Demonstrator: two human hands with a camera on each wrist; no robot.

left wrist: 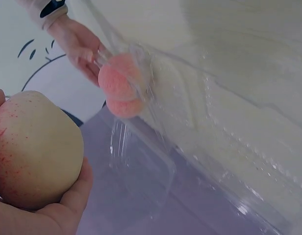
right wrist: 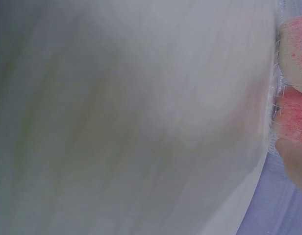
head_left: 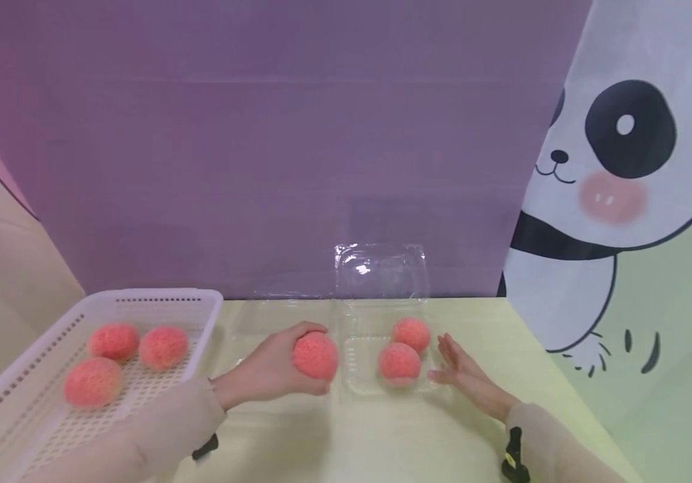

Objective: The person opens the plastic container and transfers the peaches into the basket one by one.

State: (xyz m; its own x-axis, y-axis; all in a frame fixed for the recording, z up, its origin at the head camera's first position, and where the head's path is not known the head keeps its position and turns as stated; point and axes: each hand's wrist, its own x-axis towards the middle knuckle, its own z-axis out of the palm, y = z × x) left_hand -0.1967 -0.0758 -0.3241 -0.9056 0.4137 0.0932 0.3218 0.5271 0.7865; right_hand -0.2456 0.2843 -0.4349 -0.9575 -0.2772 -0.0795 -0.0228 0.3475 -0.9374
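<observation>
My left hand [head_left: 270, 369] grips a pinkish-red peach [head_left: 315, 356] with thumb and fingers curled around its sides, just left of a clear plastic clamshell box [head_left: 358, 365]. In the left wrist view that peach [left wrist: 40, 147] shows a pale, cream side flecked with red. Two more peaches, a nearer one [head_left: 399, 363] and a farther one [head_left: 411, 334], sit against each other in the box's right half. My right hand [head_left: 469, 379] is beside the box's right edge, fingers extended and holding nothing. The box's lid [head_left: 382, 275] stands raised at the back.
On the left stands a white perforated plastic basket [head_left: 215, 305] with three peaches [head_left: 94, 382] inside. More clear plastic [head_left: 261, 312] lies behind my left hand. A purple backdrop [head_left: 261, 168] rises at the table's far edge, and a panda-printed sheet [head_left: 599, 288] borders the right side.
</observation>
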